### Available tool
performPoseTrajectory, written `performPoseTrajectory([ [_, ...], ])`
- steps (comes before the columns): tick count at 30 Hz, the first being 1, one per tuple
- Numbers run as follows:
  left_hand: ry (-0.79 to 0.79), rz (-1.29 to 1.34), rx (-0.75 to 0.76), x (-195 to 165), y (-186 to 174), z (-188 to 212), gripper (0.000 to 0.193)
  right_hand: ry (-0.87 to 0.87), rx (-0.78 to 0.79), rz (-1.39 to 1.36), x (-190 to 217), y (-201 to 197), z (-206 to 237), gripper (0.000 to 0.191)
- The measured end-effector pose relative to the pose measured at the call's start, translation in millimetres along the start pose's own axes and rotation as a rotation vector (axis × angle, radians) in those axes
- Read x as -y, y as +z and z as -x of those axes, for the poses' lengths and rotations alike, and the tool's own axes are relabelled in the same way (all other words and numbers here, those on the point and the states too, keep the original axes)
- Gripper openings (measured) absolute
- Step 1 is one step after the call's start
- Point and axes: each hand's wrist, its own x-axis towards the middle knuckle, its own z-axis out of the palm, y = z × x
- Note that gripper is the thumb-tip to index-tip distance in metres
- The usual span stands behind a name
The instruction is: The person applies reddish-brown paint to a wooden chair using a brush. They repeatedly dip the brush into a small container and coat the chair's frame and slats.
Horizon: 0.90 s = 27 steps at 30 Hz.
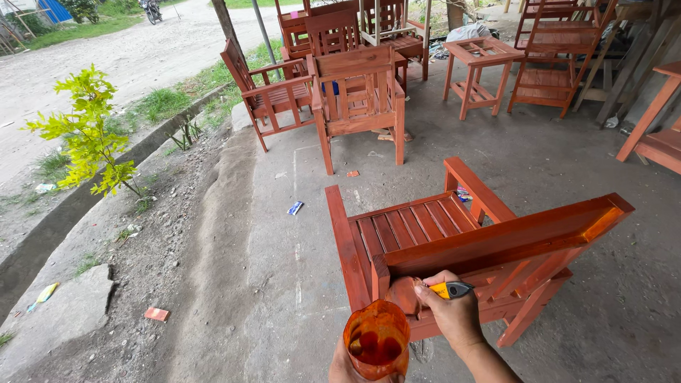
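Right hand (454,315) clamped on a yellow-handled brush (433,291) against the near corner of the orange-stained chair (454,241); left hand (347,369) just below, gripping a stain-filled cup (376,339).

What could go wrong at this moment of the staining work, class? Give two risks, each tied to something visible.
1. The left hand holds an open cup of stain close to the chair; a tilt could spill it onto the concrete floor.
2. The right hand presses a brush near the chair's top edge; excess stain might drip or streak.
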Motion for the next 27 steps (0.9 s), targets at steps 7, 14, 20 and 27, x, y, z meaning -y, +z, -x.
performPoseTrajectory([
  [7,0.003,0.003,-0.005,4,2,-1,0.073,0.020,-0.013,0.154,-11,7,3,0.014],
  [14,0.014,0.002,-0.007,5,3,-1,0.074,0.086,-0.279,0.020,-21,-25,-4,0.012],
  [20,0.026,-0.010,-0.003,0,0,0,0.075,0.252,-0.638,-0.308,-43,-33,2,0.013],
  [27,0.024,0.030,-0.008,4,1,0,0.076,-0.007,-0.399,-0.244,-40,25,17,0.016],
])
